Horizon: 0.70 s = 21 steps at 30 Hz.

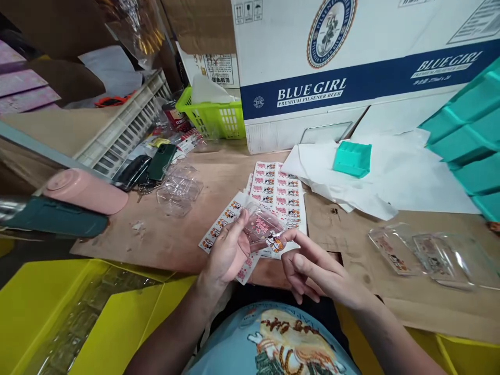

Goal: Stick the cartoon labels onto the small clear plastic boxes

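Observation:
My left hand (229,252) grips a clear plastic box (252,214) by its edge, thumb on top and fingers beneath. Pink lettering and a cat sticker (275,241) show on the box. The index finger of my right hand (318,268) touches the box beside the cat sticker. Its thumb stands apart and the other fingers curl loosely, with nothing held. Under the box lie sheets of cat and pink-lettering stickers (269,182), partly covered by my hands. More clear boxes with stickers (394,255) rest on the cardboard to the right.
Clear boxes (179,190), a phone (161,161) and a pink bottle (86,190) lie left. Behind stand a green basket (219,117) and a beer carton (297,122). A teal tray (353,159) sits on white paper. Yellow boxes (128,323) flank my lap.

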Motion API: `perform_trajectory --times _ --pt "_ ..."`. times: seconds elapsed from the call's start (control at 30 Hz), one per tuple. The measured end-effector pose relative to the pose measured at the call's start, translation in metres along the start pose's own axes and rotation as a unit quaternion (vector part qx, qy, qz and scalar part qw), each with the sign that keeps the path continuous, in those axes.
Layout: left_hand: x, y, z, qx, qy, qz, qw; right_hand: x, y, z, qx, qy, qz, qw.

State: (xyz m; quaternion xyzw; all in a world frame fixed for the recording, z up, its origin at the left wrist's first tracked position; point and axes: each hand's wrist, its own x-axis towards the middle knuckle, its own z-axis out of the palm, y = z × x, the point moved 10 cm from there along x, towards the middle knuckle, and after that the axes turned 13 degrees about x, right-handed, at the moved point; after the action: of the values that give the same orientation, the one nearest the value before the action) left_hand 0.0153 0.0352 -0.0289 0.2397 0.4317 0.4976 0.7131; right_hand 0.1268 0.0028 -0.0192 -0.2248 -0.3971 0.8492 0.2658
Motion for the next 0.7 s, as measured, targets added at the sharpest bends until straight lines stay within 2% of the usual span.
perform_trajectory --times 0.2,0.53,0.7 --pt "0.006 -0.003 0.003 0.008 -0.019 0.002 1.000 0.001 -0.002 -0.006 0.005 0.010 0.009 1.000" --pt "0.008 -0.005 -0.001 -0.003 0.005 -0.023 1.000 0.001 0.005 -0.013 0.021 0.003 0.045 0.999" --pt "0.009 -0.003 0.004 0.007 -0.020 -0.018 1.000 0.002 0.005 -0.014 0.013 0.013 0.050 0.999"
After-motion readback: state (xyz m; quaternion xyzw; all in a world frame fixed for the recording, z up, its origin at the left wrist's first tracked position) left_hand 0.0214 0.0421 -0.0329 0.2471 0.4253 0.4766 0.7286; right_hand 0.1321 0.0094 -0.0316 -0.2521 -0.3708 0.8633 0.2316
